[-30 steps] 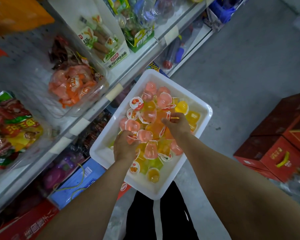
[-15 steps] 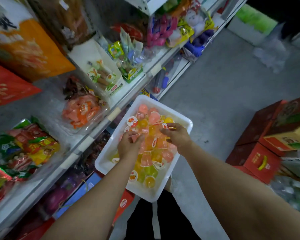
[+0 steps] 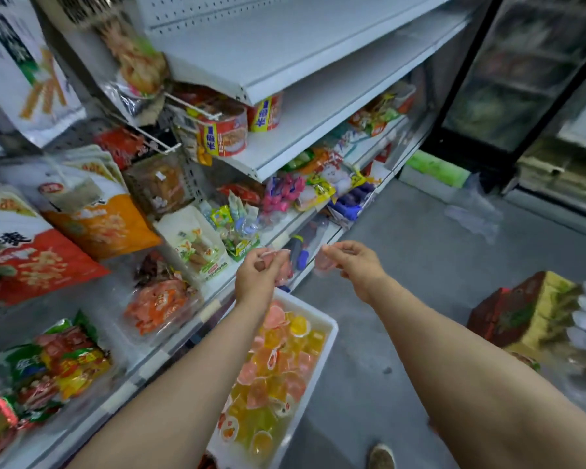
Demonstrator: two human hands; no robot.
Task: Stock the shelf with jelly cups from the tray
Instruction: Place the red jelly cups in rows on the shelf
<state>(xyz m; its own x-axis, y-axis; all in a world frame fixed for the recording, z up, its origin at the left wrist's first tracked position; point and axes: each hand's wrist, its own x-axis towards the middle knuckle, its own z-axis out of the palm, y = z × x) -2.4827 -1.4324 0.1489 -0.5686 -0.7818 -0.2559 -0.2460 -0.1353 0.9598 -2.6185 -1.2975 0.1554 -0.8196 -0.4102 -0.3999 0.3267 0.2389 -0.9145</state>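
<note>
Both hands, left hand (image 3: 256, 277) and right hand (image 3: 354, 262), lifted above tray (image 3: 329, 328), apparently pinching pink jelly cups (image 3: 325, 264).

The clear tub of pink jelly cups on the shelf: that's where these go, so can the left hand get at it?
Probably yes. The left hand, gripping pink cups, hangs just right of the clear tub with nothing between.
</note>
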